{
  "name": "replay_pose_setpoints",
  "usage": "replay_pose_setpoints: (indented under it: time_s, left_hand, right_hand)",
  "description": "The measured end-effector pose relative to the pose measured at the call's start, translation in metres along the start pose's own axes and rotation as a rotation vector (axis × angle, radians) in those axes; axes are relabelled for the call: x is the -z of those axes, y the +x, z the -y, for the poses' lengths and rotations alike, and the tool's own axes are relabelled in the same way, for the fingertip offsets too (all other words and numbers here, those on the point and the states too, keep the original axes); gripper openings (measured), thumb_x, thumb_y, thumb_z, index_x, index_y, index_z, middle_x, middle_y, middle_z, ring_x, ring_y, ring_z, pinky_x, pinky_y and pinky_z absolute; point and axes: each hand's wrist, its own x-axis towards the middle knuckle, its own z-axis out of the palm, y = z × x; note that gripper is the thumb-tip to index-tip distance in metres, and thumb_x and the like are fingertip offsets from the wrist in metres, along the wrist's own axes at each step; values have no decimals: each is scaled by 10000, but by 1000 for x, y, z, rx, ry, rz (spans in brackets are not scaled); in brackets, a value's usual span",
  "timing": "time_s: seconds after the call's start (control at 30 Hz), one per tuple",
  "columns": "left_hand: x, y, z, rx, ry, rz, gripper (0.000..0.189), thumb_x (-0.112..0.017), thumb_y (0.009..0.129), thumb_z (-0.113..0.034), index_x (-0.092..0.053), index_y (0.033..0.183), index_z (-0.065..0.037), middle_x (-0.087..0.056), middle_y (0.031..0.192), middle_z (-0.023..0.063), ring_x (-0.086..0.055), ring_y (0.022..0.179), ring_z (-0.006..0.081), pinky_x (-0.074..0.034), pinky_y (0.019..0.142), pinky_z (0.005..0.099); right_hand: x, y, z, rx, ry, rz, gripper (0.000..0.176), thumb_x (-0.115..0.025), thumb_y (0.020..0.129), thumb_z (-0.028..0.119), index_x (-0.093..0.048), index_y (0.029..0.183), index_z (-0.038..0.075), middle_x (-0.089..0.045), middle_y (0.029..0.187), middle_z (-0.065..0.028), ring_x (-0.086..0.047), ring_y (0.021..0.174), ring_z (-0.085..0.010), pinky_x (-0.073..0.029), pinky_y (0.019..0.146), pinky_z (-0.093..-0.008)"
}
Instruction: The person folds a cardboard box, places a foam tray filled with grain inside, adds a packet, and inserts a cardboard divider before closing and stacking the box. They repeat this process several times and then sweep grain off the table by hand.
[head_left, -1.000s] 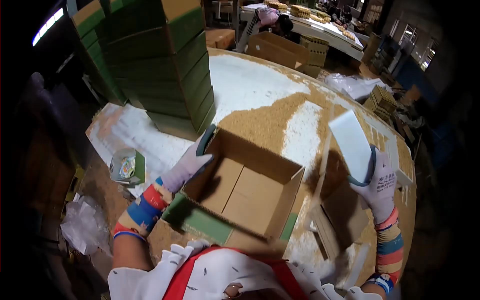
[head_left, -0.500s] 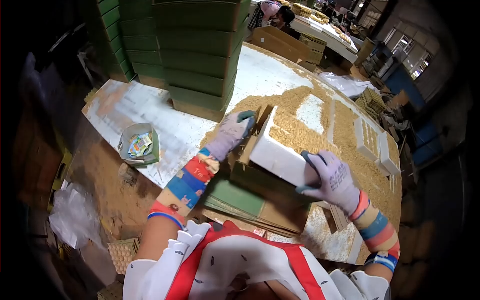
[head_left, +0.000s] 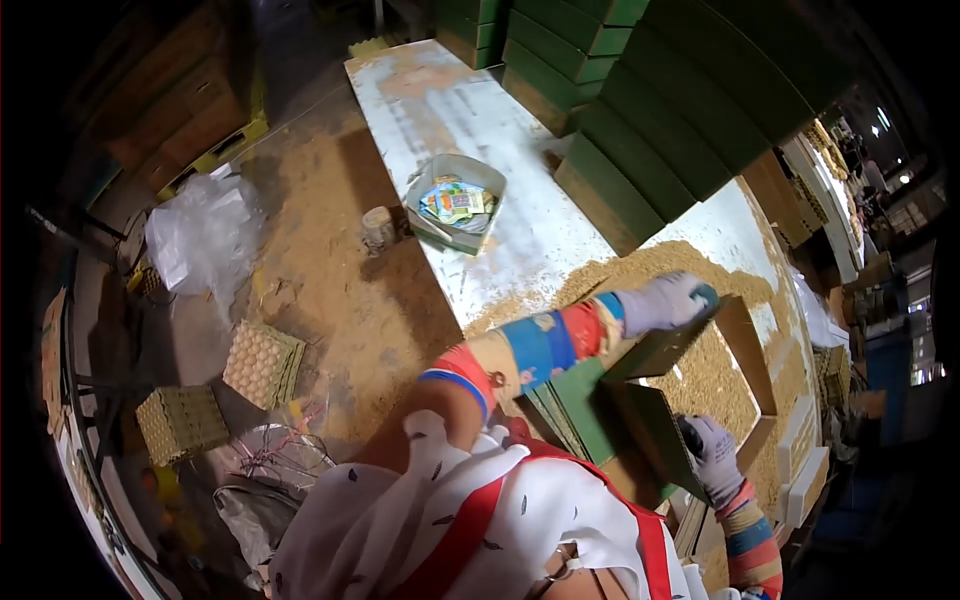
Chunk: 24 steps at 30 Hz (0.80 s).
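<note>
An open cardboard box (head_left: 650,440) with green outer faces stands on the table at my right, its flaps raised. Loose golden husk (head_left: 705,380) fills its inside, where the white foam box's edge just shows. My left hand (head_left: 668,300), in a pale glove with dark fingertips, has its fingers curled over the far-left flap (head_left: 665,345). At the near side, my right hand (head_left: 712,455), gloved alike, is closed at the edge of another flap; some of its fingers are hidden.
A tub (head_left: 458,240) of colourful printed packets stands on the white table (head_left: 450,110). Tall stacks of green boxes (head_left: 680,110) rise behind. Folded green cardboard (head_left: 580,410) lies near my body. Egg trays (head_left: 262,365) and a plastic bag (head_left: 205,235) sit on the floor at left.
My view has swung left. The husk-filled foam box, earlier tilted between my hands, is now down inside the cardboard box. Both hands have shifted to the cardboard flaps.
</note>
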Motion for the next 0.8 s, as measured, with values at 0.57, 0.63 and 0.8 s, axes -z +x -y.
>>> replay_pose_setpoints:
  time_s: [0.57,0.63,0.8]
  left_hand:
    - [275,-80,346,590,666,-269,460,-495,909,-409,-591,1157,-34,-610,1138,227,-574,1049,376,-442,897,417]
    - [272,-62,310,441,657,-333,424,-484,924,-371,-612,1138,-28,-627,1115,212,-591,1021,347,-450,875,397]
    - [207,1,162,-18,438,-468,435,-485,959,-295,-514,1301,-27,-578,1153,114,-557,1024,219,-471,844,340]
  right_hand:
    - [39,-46,-36,-674,336,-307,801,-518,821,603,-370,1404,74,-499,1291,-270,-557,1104,-378,-402,998,-385]
    - [44,-99,-46,-792,372,-867,737,-510,836,587,-412,1389,109,-482,1317,-256,-540,1130,-361,-389,1007,-397]
    - [-73,-222,-142,-1565,32,-83,1011,-549,752,699,-261,1446,23,-220,1489,-262,-204,1374,-426,-223,1091,-528]
